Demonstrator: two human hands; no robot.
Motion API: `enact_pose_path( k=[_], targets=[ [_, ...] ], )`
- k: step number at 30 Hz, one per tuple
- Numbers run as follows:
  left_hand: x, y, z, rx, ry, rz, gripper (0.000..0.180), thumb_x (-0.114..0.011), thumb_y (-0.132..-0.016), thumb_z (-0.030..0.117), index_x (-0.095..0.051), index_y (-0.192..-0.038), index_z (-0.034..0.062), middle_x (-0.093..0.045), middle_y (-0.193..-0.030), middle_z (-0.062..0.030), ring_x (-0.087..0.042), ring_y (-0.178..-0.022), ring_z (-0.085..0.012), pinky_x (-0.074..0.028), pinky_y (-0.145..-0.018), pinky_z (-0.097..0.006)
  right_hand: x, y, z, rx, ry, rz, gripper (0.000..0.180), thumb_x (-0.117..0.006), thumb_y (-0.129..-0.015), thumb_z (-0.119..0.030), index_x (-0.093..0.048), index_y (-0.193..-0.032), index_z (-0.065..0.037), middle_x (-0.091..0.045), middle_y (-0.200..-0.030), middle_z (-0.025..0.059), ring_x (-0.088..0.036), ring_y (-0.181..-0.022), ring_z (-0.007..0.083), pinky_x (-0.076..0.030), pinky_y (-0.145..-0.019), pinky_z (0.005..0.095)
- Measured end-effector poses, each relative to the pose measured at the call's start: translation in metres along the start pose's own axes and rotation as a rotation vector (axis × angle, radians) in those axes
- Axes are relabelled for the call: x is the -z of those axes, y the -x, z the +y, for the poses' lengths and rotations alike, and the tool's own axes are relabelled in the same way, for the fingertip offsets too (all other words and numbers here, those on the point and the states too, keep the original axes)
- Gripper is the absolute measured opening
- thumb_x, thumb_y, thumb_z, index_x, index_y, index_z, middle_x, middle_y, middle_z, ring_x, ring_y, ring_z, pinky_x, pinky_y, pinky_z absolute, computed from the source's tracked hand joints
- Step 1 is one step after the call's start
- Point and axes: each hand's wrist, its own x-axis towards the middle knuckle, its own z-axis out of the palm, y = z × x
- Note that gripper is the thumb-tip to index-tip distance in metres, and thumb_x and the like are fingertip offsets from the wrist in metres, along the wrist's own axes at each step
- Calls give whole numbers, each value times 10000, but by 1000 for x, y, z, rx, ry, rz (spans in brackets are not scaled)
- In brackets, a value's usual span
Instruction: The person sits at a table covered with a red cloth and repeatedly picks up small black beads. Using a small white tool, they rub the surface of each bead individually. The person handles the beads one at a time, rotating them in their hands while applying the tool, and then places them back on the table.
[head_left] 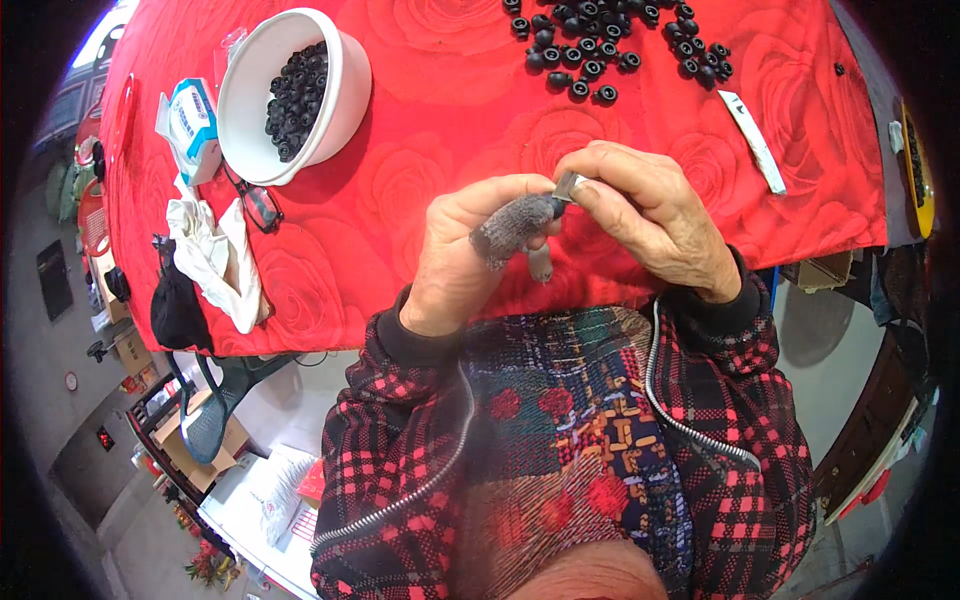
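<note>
My left hand (455, 245) is closed, pinching a small black part (557, 207) mostly hidden by the fingers. What looks like a grey knitted finger cover (515, 228) sits over its thumb, and another grey-covered fingertip shows below. In my right hand (655, 215), thumb and forefinger grip a small flat metal blade (567, 186). Its edge meets the black part, and the two hands come together over the table's near side. Beyond them, many loose round black rubber-like parts (592, 70) are spread on the red rose-patterned tablecloth (400, 200).
A white bowl (350, 100) of similar black parts stands at the left back. Beside it are a blue-and-white box (195, 125), eyeglasses (262, 208), a white cloth (215, 260) and a black cloth item (178, 310). A white strip (753, 142) lies at the right.
</note>
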Motion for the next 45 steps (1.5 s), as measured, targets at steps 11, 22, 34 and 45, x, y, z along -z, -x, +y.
enact_pose_path(
  k=[11, 22, 34, 45],
  targets=[
    [4, -1, 1, -19, 35, 50, 234, -574, -904, 143, -619, -1048, -36, -629, -840, -63, -579, -685, -98, -518, -553, -260, 13, 6, -13, -46, -400, -479, 149, -489, -894, -88, -583, -895, 28, -577, -746, 99, -595, -684, 231, -449, -612, 314],
    [-1, 0, -3, -65, 62, 5, 248, -568, -912, 161, -613, -1058, -34, -626, -823, -73, -597, -656, -117, -517, -522, -253, -6, -2, -4, -15, -19, 91, 112, -538, -888, -83, -579, -906, 20, -596, -770, 128, -606, -686, 231, -461, -614, 315],
    [6, 0, -6, -32, 81, -33, 455, -727, -746, 136, -567, -1136, -35, -597, -893, -75, -564, -734, -139, -522, -527, -285, -5, -3, -3, -39, -11, 43, 121, -539, -878, -92, -584, -902, 18, -590, -757, 141, -605, -684, 259, -460, -607, 329],
    [10, -2, -8, -21, 116, 46, 250, -576, -893, 123, -598, -1080, -42, -618, -831, -70, -586, -664, -115, -522, -541, -267, 3, 5, -19, -17, -77, -274, 103, -587, -859, -104, -591, -870, -2, -580, -750, 134, -600, -691, 274, -460, -612, 343]
  ],
)
